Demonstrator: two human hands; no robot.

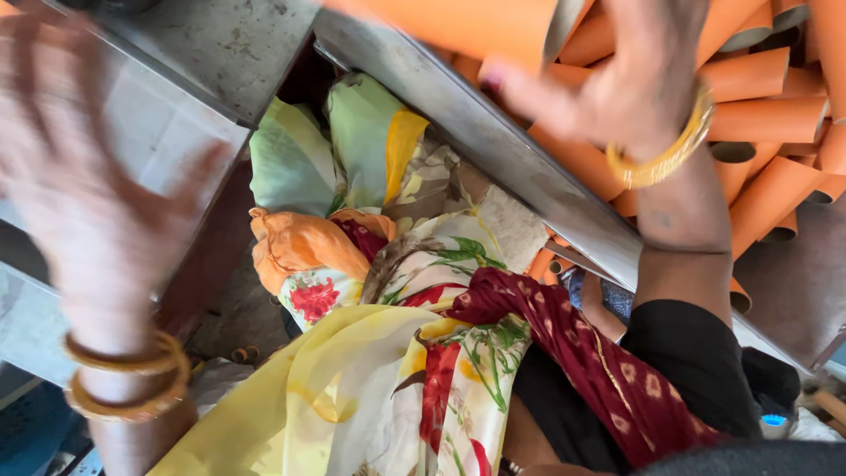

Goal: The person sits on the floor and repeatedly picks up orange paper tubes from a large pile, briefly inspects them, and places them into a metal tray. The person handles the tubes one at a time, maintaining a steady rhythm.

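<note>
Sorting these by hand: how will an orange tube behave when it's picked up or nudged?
The orange tubes look hollow with thin walls, so probably light and fairly stiff. Being round and loosely piled, they would likely roll or shift when pushed. The right hand hovers with fingers spread over them.

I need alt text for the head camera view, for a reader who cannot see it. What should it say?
The right hand, wearing a gold bangle, reaches into a pile of orange cardboard tubes behind a grey metal bar. The blurred left hand, with two bangles, hovers over a grey surface. Colourful floral fabric lies below between them.
</note>
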